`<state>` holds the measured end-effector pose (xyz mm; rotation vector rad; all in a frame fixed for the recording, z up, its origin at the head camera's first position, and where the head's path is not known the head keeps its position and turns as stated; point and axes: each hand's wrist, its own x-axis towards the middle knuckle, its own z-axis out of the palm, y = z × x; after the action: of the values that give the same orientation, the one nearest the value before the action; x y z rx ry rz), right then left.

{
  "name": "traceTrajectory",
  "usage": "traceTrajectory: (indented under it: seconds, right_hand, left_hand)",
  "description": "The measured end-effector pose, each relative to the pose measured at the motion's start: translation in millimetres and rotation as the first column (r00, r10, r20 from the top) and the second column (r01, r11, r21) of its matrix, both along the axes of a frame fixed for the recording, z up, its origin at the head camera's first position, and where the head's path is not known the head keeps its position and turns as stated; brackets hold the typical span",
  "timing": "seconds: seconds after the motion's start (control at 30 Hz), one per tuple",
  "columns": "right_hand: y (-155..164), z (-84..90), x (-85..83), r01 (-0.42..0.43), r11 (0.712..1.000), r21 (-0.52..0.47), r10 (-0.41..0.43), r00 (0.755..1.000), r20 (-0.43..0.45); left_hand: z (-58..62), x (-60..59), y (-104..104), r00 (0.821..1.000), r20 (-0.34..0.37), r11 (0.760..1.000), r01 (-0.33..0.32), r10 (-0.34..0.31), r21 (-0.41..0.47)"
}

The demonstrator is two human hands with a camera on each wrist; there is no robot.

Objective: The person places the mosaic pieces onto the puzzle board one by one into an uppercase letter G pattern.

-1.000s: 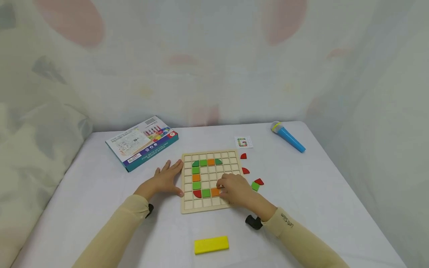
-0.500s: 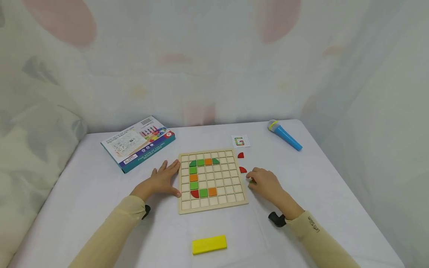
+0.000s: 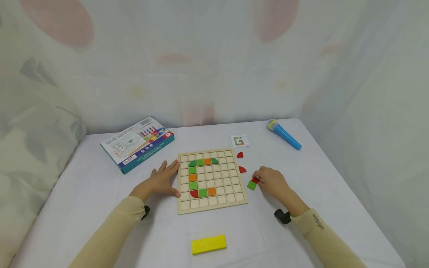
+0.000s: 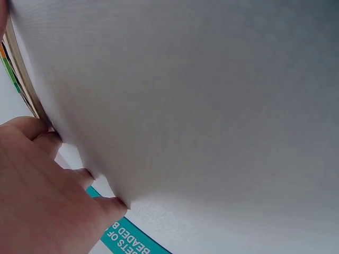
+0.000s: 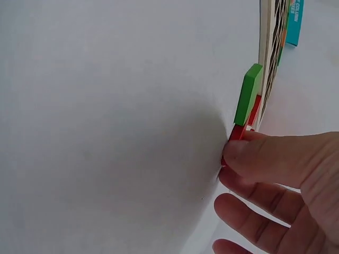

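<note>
**Fingers on the red piece, left palm bracing the board**

Your right fingertips (image 5: 249, 153) pinch a small red piece (image 3: 255, 180) lying on the white tabletop (image 3: 318, 178), thumb on top, other fingers curled under; it's still touching the cloth in the right wrist view. Right hand (image 3: 273, 182) sits just off the right edge of the wooden grid board (image 3: 212, 206). A green square tile (image 3: 251, 185) lies just beside the red one, toward the board, so approach from the outer side makes sense.

Left hand (image 3: 161, 181) lies flat, fingers straight and slightly spread, fingertips against the board's left edge, likely to stop it sliding.

On the board: green, orange and red pieces form a partial G down the left columns and along one lower row; right columns are bare cells. Two more red quarter-round pieces (image 3: 240, 155) wait near the board's right edge, below a small pattern card (image 3: 240, 141).

Room: bare cloth right of your hand. Yellow block (image 3: 209, 244) near you, teal box (image 3: 136, 144) far left, blue toy mic (image 3: 283, 134) far right, all well apart from the work.
</note>
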<state>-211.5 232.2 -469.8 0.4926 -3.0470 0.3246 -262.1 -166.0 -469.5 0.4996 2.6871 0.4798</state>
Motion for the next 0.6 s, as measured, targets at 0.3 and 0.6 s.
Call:
traceTrajectory:
  seconds: [0.3,0.6]
  right_hand:
    - [-1.3,2.2,-2.9,-0.028,1.000,0.005,0.028,0.999,0.028]
    - [0.2,4.6,-6.0,0.005,1.000,0.017,-0.007,0.993,0.118]
  left_hand:
    - [1.0,0.8,0.0,1.000,-0.014,1.000,0.012,-0.012,0.003]
    - [2.0,1.0,-0.3,1.000,-0.010,1.000,0.005,-0.005,0.010]
